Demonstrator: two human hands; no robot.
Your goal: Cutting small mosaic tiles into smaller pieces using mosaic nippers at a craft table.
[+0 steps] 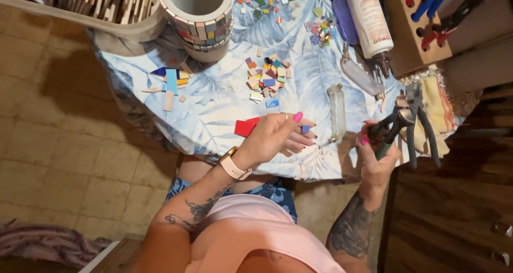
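Red glass is showing in the left hand (275, 136), where a flat red tile piece (245, 127) is sticking out at nine o'clock from the palm, while the fingertips are pinching a small blue tile chip (305, 128) at three o'clock; that grip is closed on both pieces, seemingly keeping the chip raised clear of the bench (214, 104) for trimming. At three o'clock from it, the right hand (377, 158) is wrapping around the handles of the tile nippers (398, 118), its grip clamped on them, with the tool's head pointing toward twelve o'clock; how far the blades are parted cannot be told. Between the hands a clear glass cutter (337, 112) is lying on the leaf-print cloth, probably kept within easy reach. At twelve o'clock from the left hand a heap of mixed coloured tile chips (267, 79) is sitting, and further on a mosaic-covered cylinder (197, 13) is standing upright. A glue bottle (368, 19) is leaning at one o'clock beside a wooden tool block (414, 29).
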